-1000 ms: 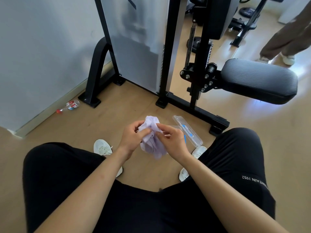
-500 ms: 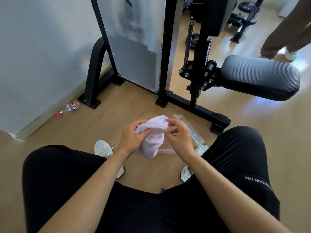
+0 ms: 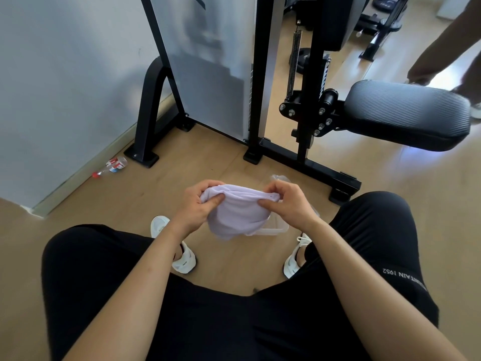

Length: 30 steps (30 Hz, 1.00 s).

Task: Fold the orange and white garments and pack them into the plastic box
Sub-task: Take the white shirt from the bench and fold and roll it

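Seated person's view, looking down over black trousers (image 3: 234, 321). L hand (image 3: 194, 209) and R hand (image 3: 291, 204) are apart. Each pinches the top edge of a white garment (image 3: 239, 214), thumb in front, fingers curled behind; the lower edge hangs loose. The garment is held over a clear plastic box (image 3: 278, 227) on the wood floor (image 3: 156, 194) and hides most of it; one box corner shows under the R hand. Beyond the box: a gym machine's black base bar (image 3: 307, 168). Left of the box: open floor, w/ a fallen bottle (image 3: 112, 166) by the wall.
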Available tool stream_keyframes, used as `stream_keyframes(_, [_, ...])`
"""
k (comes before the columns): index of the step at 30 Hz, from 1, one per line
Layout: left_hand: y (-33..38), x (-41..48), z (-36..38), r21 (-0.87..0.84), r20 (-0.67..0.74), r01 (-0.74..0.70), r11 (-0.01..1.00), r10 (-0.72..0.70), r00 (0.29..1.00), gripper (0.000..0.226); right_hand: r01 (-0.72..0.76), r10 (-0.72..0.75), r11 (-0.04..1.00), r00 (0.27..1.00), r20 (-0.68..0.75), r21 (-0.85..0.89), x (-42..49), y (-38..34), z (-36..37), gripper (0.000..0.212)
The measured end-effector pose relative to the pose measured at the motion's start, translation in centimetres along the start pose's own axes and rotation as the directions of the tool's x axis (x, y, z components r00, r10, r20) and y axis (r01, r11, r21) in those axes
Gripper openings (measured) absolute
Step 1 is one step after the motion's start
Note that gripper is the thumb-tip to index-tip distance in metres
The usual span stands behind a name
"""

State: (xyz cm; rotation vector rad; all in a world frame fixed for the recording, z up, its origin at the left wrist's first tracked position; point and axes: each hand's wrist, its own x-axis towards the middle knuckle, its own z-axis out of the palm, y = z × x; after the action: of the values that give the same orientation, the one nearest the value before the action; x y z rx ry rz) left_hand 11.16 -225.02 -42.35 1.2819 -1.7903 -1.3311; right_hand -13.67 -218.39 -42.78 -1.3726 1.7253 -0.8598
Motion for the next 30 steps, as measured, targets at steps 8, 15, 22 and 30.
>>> stream_keyframes(8, [0.2, -1.0, 1.6, 0.255, 0.169, -0.033, 0.966, -0.01, 0.986, 0.044, 0.06, -0.062, 0.994, 0.998, 0.023, 0.087, -0.9, -1.1, 1.0, 0.011])
stream_keyframes(15, [0.6, -1.1, 3.6, 0.124, 0.215, -0.051, 0.991, 0.024, 0.976, 0.032, 0.097, -0.115, 0.979, 0.989, 0.094, 0.178, -1.2, -2.0, 1.4, 0.013])
stream_keyframes(22, [0.5, -0.4, 2.5, -0.096, 0.068, 0.055, 0.994, -0.049, 0.997, 0.017, 0.036, -0.075, 0.931, 0.993, 0.092, 0.363, -1.0, -1.3, -0.2, 0.033])
stream_keyframes(30, [0.7, -0.4, 1.6, -0.358, 0.039, 0.163, 0.92, -0.159, 0.986, 0.037, 0.116, -0.113, 0.971, 0.993, -0.027, 0.207, -1.4, -2.0, 0.2, 0.012])
